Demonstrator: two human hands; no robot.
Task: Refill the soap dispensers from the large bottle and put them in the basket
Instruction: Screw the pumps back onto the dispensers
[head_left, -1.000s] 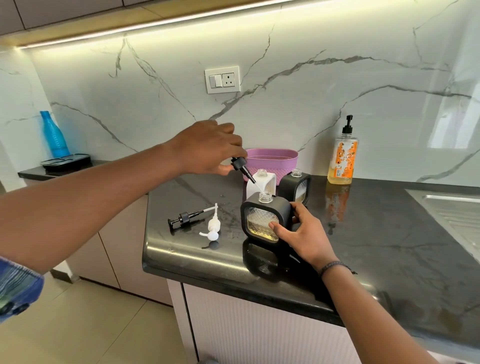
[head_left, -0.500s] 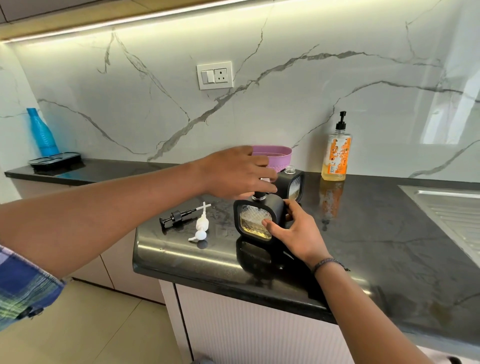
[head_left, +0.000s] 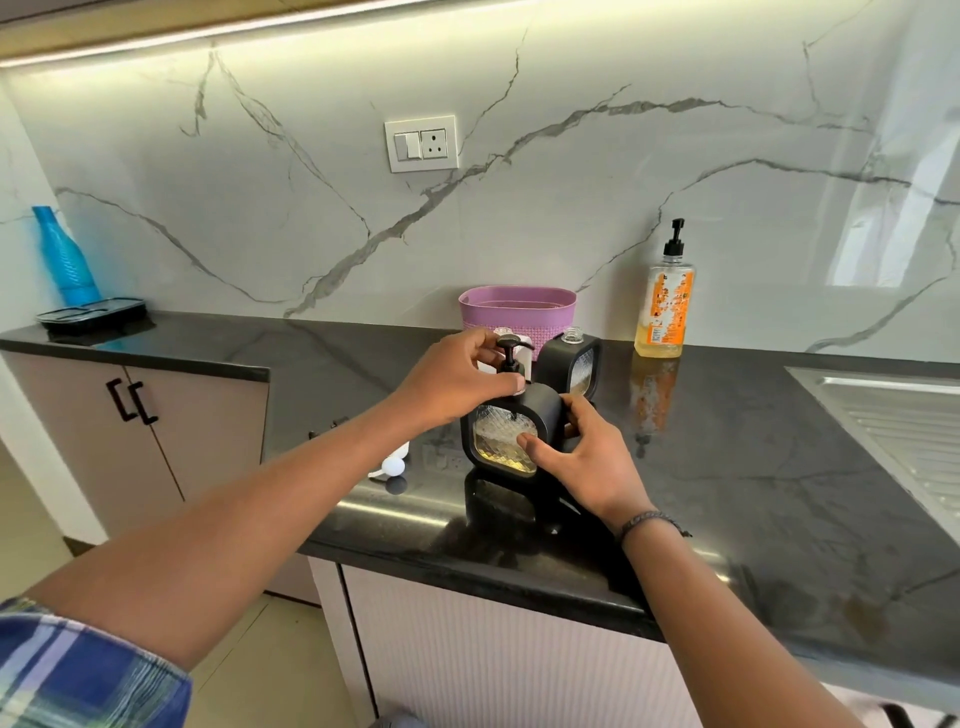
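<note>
On counter: black square dispenser, pump atop, soap low.

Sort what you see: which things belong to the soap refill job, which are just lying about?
Job: front black dispenser, black pump, rear black dispenser, white pump, purple basket, large soap bottle.
Lying about: blue bottle, black tray, wall socket, sink drainboard.

White veined marble wall glows under a light strip above black countertop, pale cabinets.
</note>
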